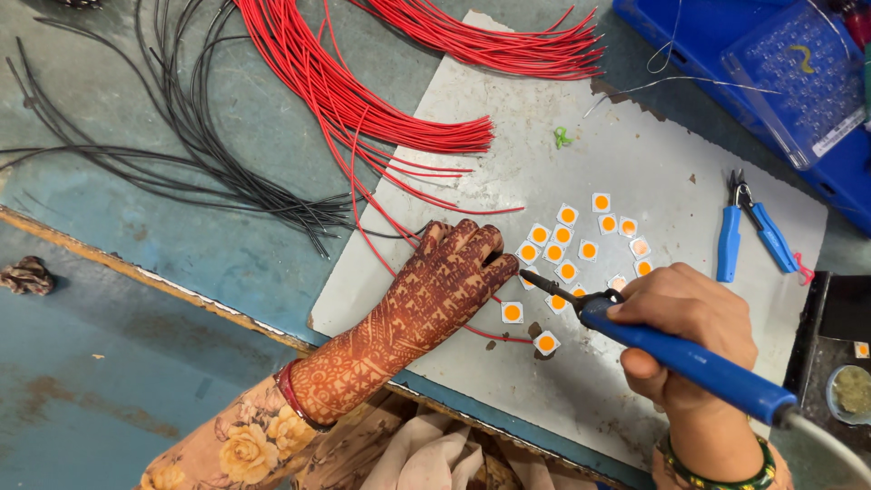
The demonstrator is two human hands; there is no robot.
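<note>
My left hand (pixel 445 286), patterned with henna, lies palm down on the grey work board (pixel 635 154), its fingertips pinching a red wire (pixel 490 334) beside a small white chip with an orange centre (pixel 527 252). My right hand (pixel 694 331) grips a blue-handled soldering iron (pixel 689 358); the iron's dark tip points left at the chip near my left fingertips. Several more white-and-orange chips (pixel 590 238) are scattered on the board just beyond both hands.
Bundles of red wires (pixel 363 100) and black wires (pixel 181 154) fan across the teal table to the left. Blue-handled cutters (pixel 748 231) lie on the board's right side. A blue tray with a clear parts box (pixel 798 73) sits top right. A small tin (pixel 850 392) stands at right.
</note>
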